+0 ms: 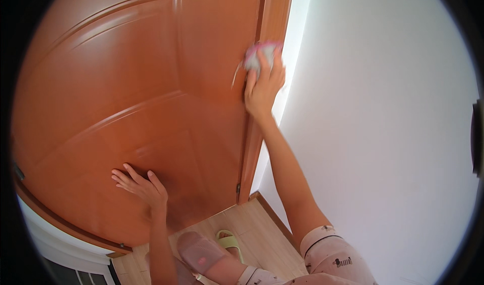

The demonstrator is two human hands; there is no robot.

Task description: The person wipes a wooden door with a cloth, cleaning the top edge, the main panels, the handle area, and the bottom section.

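Observation:
My right hand grips a greyish-white cloth with a pink edge, blurred in the picture. The cloth lies where the reddish-brown panelled door meets its wooden frame. A thin pale strand or streak shows on the door side of the cloth. Lower and to the left, my left hand holds nothing; its fingers are spread over the door's lower panel. Whether that palm presses on the wood cannot be told.
A white wall runs along the right, with a brown baseboard. Below are light wood-look flooring, a pale green slipper on a foot, and my leg in a sheer pinkish covering. A metal hinge sits low on the door's right edge.

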